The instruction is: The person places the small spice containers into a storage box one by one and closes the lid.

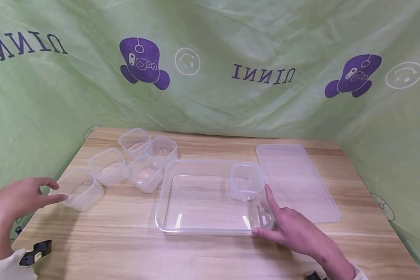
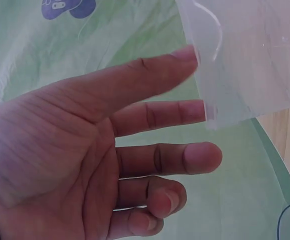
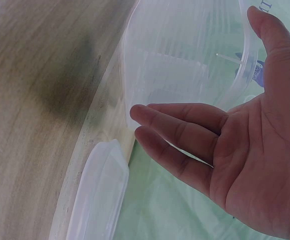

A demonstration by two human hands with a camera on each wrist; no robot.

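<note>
At the left, my left hand (image 1: 31,196) has its thumb and index fingertips right at the side of a small clear plastic container (image 1: 85,196). In the left wrist view, this hand's (image 2: 90,145) thumb tip meets the edge of the container (image 2: 255,65), and the index fingertip goes behind it. My right hand (image 1: 294,229) rests at the right end of a large clear rectangular box (image 1: 210,231), thumb at its front rim, fingers extended along its side. One small container (image 1: 243,194) stands inside that box, at its right. In the right wrist view, the right hand's (image 3: 255,140) fingers look straight.
More small clear containers (image 1: 145,184) stand close together left of the box. A flat translucent lid (image 1: 297,179) lies on the wooden table (image 1: 203,256) at the right. Green printed cloth (image 1: 210,105) hangs behind the table and at its sides.
</note>
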